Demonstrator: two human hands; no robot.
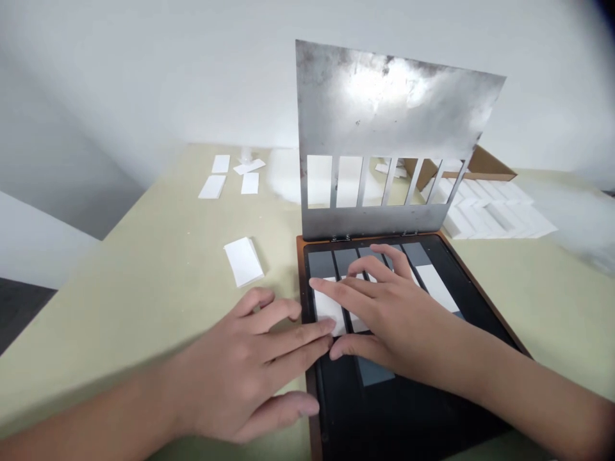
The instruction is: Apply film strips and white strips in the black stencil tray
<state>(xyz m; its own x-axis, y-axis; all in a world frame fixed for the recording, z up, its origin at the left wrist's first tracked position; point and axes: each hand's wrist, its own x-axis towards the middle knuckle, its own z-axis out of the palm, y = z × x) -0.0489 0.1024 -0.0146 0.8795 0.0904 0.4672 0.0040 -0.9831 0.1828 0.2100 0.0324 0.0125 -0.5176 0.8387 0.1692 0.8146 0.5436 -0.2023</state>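
Note:
A black jig board (pixel 413 416) with an orange-brown edge lies before me, its hinged metal plate (pixel 384 121) standing upright and showing a row of rectangular cut-outs. White cards lie side by side in slots on the board; the leftmost white card (pixel 329 301) touches fingertips of both hands. My left hand (pixel 245 358) reaches over the board's left edge, index and middle fingers stretched to that card's lower edge. Spread across the row is my right hand (pixel 394 301), its index finger on the card's upper left, covering several middle cards. Another white card (pixel 437 288) shows at right.
A small stack of white cards (pixel 243 261) lies left of the board. Several loose cards (pixel 250 183) are farther back. Behind the plate stand rows of white stacks (pixel 494 214) and an open cardboard box (pixel 490 165). The pale table (pixel 144 275) meets a wall.

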